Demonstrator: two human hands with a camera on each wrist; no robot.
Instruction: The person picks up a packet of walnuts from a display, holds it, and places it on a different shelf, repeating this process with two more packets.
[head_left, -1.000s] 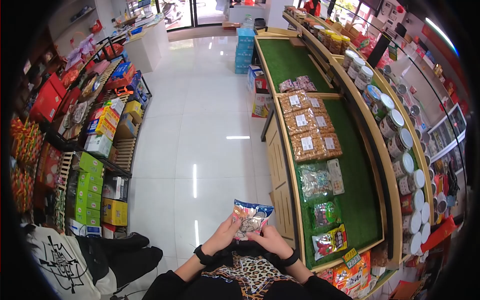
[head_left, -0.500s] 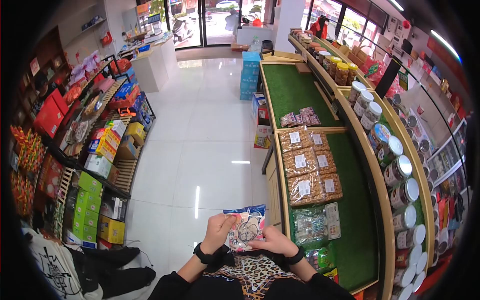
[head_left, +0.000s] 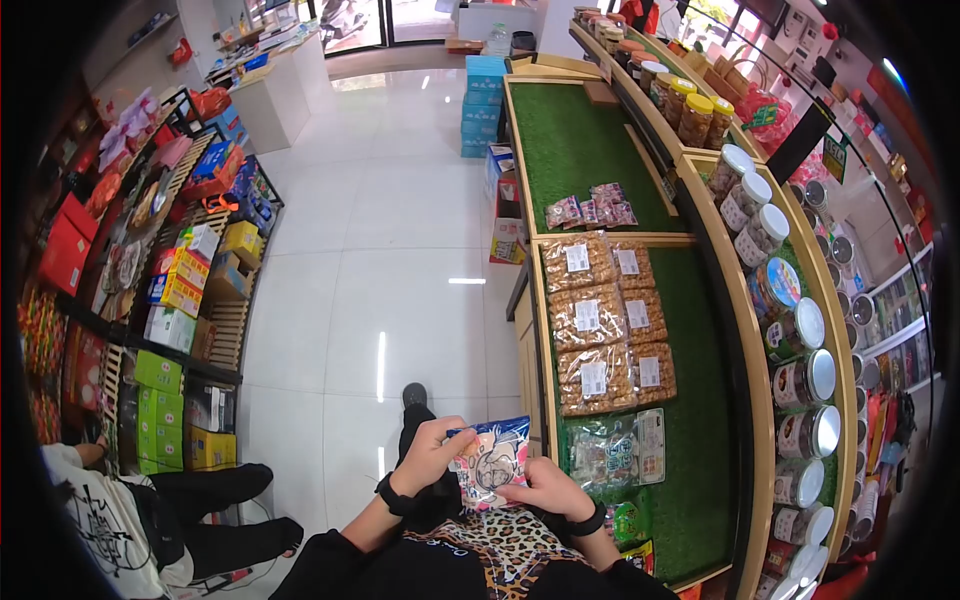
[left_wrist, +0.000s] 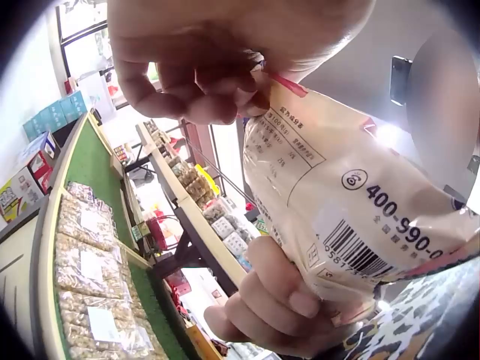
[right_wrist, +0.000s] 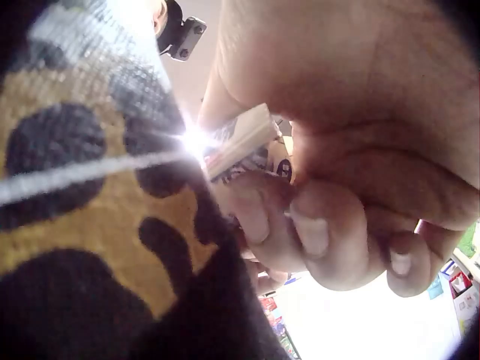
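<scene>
My left wrist view shows what the head view hides: a black-and-white barcode [left_wrist: 356, 251] on the back of the blue-edged, pink-and-white plastic packet [head_left: 492, 465]. I have it in front of my leopard-print top [head_left: 510, 545], left of the green-lined wooden bench [head_left: 700, 420]. Its long axis runs away from me, blue end farthest. My left hand [head_left: 430, 455] pinches the upper left edge; my right hand [head_left: 555, 490] pinches the lower right, thumb on the front.

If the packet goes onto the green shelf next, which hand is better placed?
Probably the right hand: both it and the left hand grip the packet, but the right is nearer the shelf.
</scene>
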